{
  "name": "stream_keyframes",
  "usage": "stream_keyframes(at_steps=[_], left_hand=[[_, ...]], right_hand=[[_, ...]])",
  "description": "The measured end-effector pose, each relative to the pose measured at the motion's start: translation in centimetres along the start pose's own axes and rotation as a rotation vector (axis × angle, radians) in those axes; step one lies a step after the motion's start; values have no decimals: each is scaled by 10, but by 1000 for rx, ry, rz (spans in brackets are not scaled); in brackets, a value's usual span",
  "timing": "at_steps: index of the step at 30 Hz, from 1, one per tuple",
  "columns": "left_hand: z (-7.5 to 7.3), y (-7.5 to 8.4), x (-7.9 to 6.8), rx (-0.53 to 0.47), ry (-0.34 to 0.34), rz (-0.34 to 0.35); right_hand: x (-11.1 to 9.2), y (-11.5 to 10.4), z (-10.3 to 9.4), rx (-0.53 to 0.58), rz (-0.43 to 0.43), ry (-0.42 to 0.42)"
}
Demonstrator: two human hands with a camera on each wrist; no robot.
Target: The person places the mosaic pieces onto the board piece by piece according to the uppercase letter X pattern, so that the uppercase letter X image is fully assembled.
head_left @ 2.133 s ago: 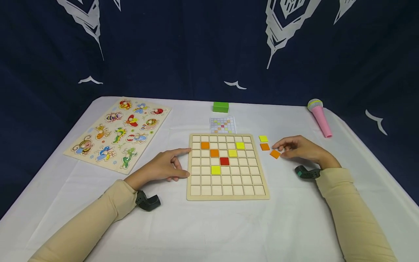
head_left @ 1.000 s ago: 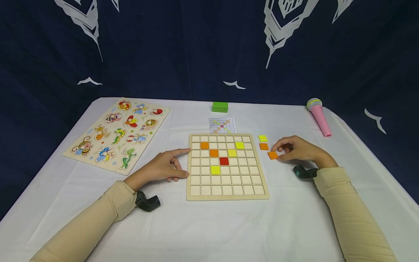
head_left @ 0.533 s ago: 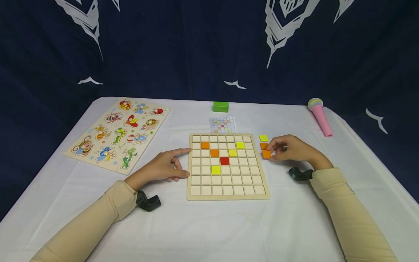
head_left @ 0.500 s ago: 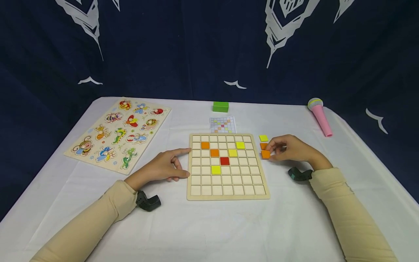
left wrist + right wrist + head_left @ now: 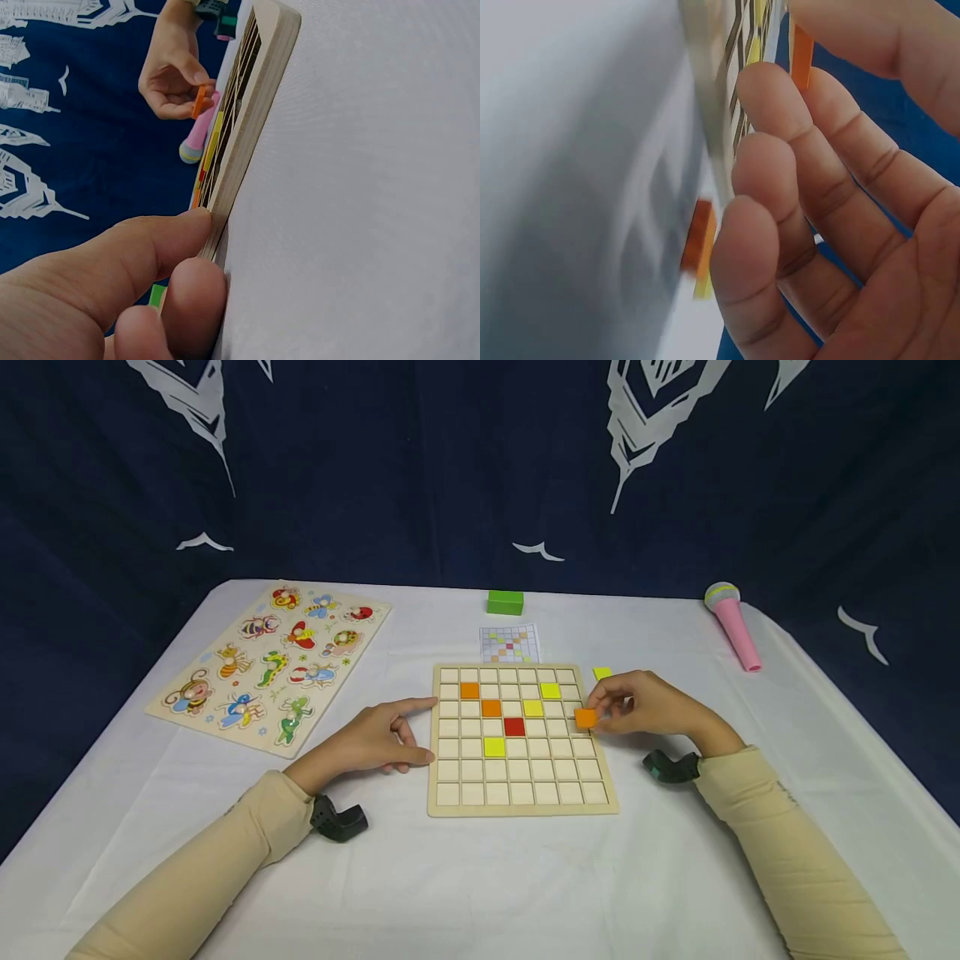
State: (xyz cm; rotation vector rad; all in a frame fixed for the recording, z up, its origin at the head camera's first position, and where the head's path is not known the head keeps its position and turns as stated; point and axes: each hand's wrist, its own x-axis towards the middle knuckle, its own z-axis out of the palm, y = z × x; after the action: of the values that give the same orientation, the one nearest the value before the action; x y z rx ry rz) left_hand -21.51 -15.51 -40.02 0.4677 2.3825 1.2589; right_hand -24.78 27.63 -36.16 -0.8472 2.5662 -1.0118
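Orange tile (image 5: pixel 585 718) pinched in the right hand (image 5: pixel 647 703) hangs over the right edge of the grid board (image 5: pixel 522 811), where the left hand (image 5: pixel 375 737) touches the opposite edge, thumb and forefinger apart, with six tiles (image 5: pixel 514 727) seated and a yellow tile (image 5: pixel 602 673) and second orange tile (image 5: pixel 699 238) left alongside.

Hands (image 5: pixel 367 737) (image 5: pixel 648 703) flank the board (image 5: pixel 517 769), its near side free.

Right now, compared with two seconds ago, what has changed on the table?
The right hand has carried an orange tile leftward from beside the grid board to over its right edge, pinching it between thumb and fingers. Unchanged: the left hand touching the board's left edge, the six tiles in the grid, and the pink microphone.
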Motion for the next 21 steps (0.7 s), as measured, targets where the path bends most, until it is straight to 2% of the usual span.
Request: stream_keyframes(at_steps=[11, 21], left_hand=[[0, 0, 0, -2, 0, -3], [0, 1, 0, -3, 1, -7]], right_hand=[[7, -20, 15, -27, -65, -42], [13, -33, 27, -13, -87, -105]])
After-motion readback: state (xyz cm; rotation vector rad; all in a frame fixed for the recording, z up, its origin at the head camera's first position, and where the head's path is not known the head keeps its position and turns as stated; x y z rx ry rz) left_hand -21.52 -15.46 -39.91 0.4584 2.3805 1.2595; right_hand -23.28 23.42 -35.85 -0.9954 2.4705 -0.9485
